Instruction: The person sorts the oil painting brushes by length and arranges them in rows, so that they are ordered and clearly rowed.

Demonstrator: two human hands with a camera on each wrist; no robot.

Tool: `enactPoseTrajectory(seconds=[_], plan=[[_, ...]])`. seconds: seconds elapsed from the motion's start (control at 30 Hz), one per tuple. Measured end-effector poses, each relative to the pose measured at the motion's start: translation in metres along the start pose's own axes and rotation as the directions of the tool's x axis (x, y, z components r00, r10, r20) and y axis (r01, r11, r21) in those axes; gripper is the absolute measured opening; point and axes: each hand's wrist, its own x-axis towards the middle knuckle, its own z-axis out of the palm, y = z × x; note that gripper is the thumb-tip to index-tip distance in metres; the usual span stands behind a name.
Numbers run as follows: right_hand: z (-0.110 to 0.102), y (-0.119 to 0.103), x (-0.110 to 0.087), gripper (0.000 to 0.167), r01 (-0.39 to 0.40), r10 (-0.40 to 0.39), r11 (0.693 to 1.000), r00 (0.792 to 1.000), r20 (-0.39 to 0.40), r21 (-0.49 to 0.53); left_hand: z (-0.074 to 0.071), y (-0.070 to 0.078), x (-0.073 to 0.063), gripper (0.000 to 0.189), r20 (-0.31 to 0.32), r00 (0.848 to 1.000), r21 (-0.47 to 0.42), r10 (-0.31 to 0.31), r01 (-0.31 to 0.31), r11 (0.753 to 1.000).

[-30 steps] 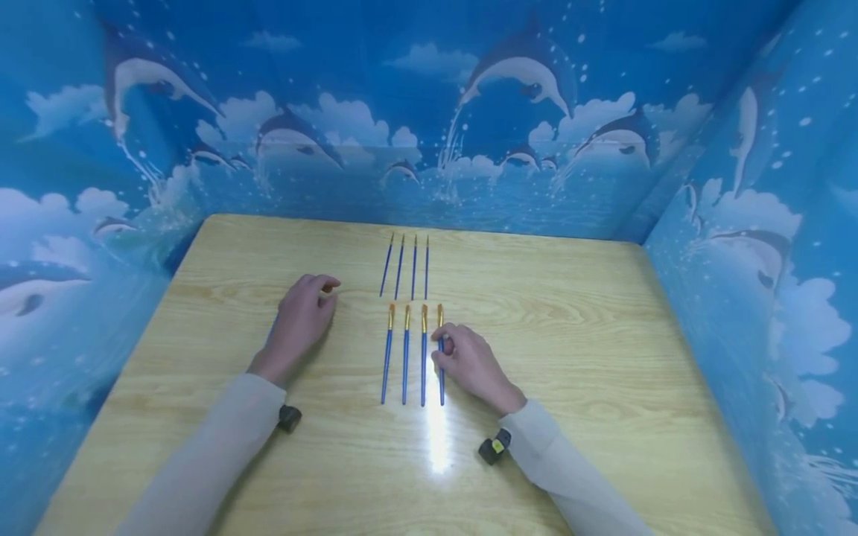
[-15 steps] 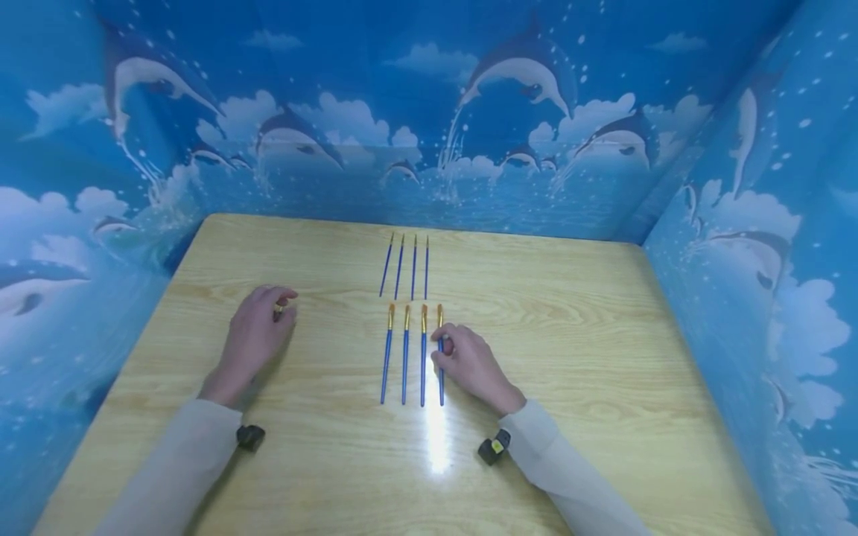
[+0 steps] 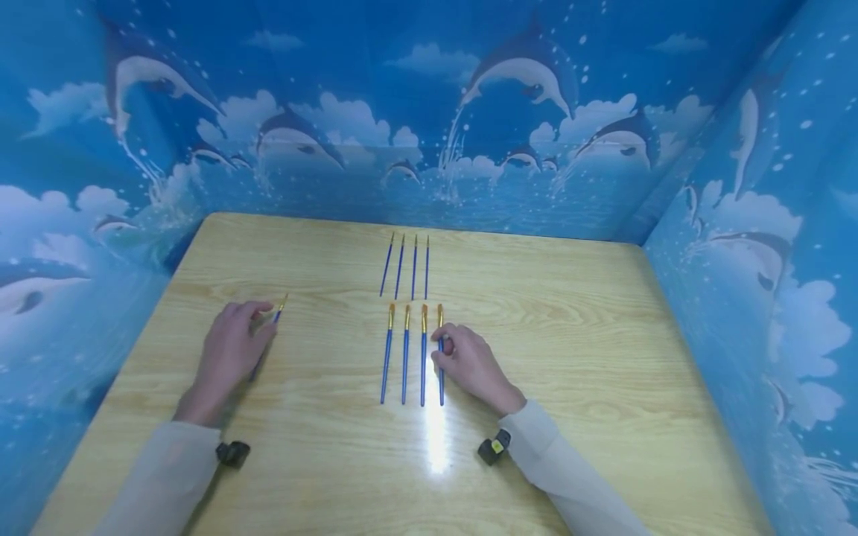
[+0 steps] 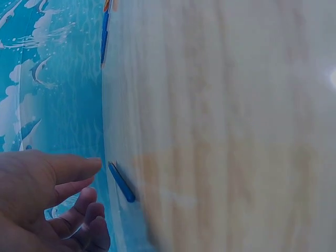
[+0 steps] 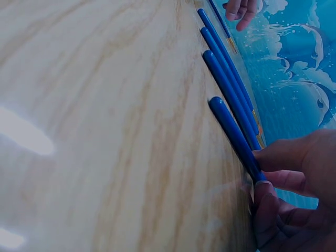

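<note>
On the left part of the table lies a single paintbrush (image 3: 280, 307) with a blue handle, gold ferrule and tip pointing away. My left hand (image 3: 228, 350) is right beside it, fingers loosely bent and thumb near the handle; in the left wrist view the fingers stand apart from the blue handle (image 4: 122, 182). My right hand (image 3: 474, 366) pinches the rightmost brush (image 3: 440, 316) of a front row between thumb and fingertip, as the right wrist view shows on its handle (image 5: 231, 126). The other flat brushes (image 3: 405, 365) of that row lie parallel to its left.
Behind the front row, several thinner blue brushes (image 3: 414, 268) lie side by side near the table's far edge. The wood-grain table (image 3: 570, 335) is bordered by blue dolphin-print curtains (image 3: 429, 112) at the back and sides. A light reflection shines at the middle front.
My left hand has moved left and nearer to me with the brush, and its fingers have since come off it. The right hand has stayed in place.
</note>
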Motion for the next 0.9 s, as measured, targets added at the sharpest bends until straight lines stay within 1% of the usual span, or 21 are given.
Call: enactPoseTrajectory(seconds=[0.07, 0.2, 0.3, 0.57, 0.83, 0.9], plan=[[-0.0002, -0.0003, -0.0001, 0.03, -0.001, 0.001, 1.0, 1.0, -0.001, 0.001, -0.0002, -0.0022, -0.0005, 0.041, 0.028, 1.0, 0.001, -0.014, 0.014, 1.0], [-0.0004, -0.0004, -0.0002, 0.031, -0.003, 0.003, 1.0, 1.0, -0.001, 0.005, -0.0007, -0.0048, -0.0001, 0.045, 0.111, 0.993, -0.001, -0.038, 0.039, 0.999], [-0.0004, -0.0005, -0.0002, 0.03, -0.005, 0.005, 1.0, 1.0, 0.0, 0.007, 0.0002, -0.0069, 0.001, 0.048, 0.15, 0.988, 0.005, -0.036, 0.035, 0.999], [-0.0001, -0.001, 0.0002, 0.03, -0.009, 0.009, 1.0, 1.0, 0.003, 0.002, 0.0009, -0.0071, 0.0024, 0.042, 0.17, 0.985, 0.017, -0.013, 0.01, 1.0], [-0.0002, -0.0011, -0.0007, 0.03, 0.011, -0.011, 1.0, 1.0, -0.007, -0.013, -0.0011, -0.0056, 0.0054, 0.037, 0.185, 0.981, 0.022, 0.052, -0.057, 0.998], [0.0001, -0.0011, -0.0009, 0.03, 0.009, -0.01, 1.0, 1.0, -0.007, -0.014, -0.002, -0.0053, 0.0066, 0.037, 0.199, 0.978, 0.028, 0.057, -0.064, 0.998]])
